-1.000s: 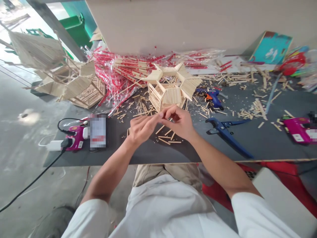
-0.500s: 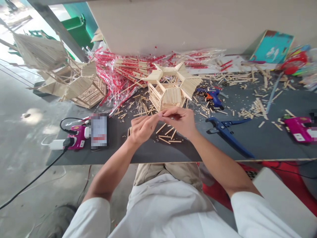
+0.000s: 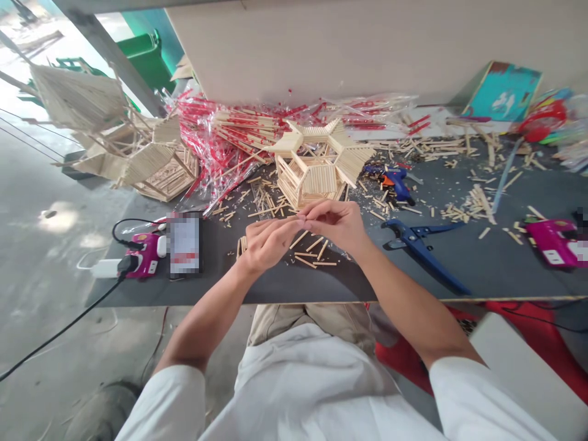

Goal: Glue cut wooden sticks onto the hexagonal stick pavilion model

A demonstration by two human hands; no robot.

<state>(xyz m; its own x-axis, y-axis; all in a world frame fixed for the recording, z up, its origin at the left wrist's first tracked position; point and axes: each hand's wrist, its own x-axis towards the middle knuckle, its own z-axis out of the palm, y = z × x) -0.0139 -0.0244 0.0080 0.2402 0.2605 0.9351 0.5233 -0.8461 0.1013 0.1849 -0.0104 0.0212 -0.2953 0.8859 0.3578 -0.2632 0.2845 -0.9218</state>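
phone [image 3: 185, 246] screen is illegible. left grip [image 3: 271, 242] meets right grip [image 3: 339, 228] tip to tip; cannot tell whether either pinches anything.

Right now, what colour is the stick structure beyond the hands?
The stick structure is pale tan, per the head view.

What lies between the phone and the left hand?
In the head view, short wooden sticks beside the left hand, then dark tabletop toward the phone.

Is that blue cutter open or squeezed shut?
Open. The cutter lies with its two handles spread apart, and dark table shows between them.
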